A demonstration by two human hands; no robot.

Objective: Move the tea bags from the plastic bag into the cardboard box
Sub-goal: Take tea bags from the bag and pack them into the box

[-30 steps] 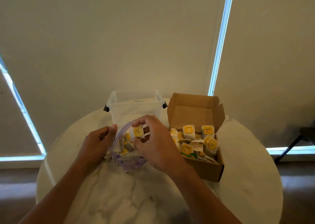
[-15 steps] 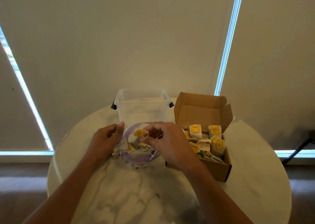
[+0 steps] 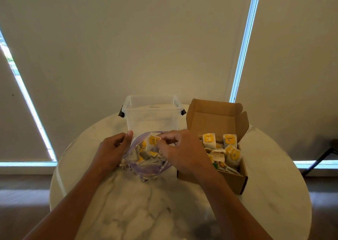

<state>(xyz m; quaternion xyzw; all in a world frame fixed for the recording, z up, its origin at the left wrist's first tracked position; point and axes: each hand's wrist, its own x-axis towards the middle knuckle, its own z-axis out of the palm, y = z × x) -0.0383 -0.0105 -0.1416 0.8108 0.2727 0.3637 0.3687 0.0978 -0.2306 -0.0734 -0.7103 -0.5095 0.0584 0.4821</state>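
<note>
A clear plastic bag [image 3: 146, 170] with a purple zip edge lies on the round marble table, open at the top, with several tea bags inside. My left hand [image 3: 111, 150] grips the bag's left edge. My right hand [image 3: 182, 152] pinches a tea bag [image 3: 153, 142] with a yellow tag at the bag's mouth. To the right stands an open cardboard box [image 3: 236, 181], lid flap up, holding several yellow-tagged tea bags [image 3: 228, 148].
An empty clear plastic tub [image 3: 151, 115] with black side clips stands just behind the bag. The marble table [image 3: 139, 203] is round, with its edge close on all sides. A dark chair leg [image 3: 318, 159] shows at far right by the wall.
My right hand has shifted its pinch on the yellow-tagged tea bag at the bag's mouth, now holding it more upright. My left hand keeps hold of the bag's edge.
</note>
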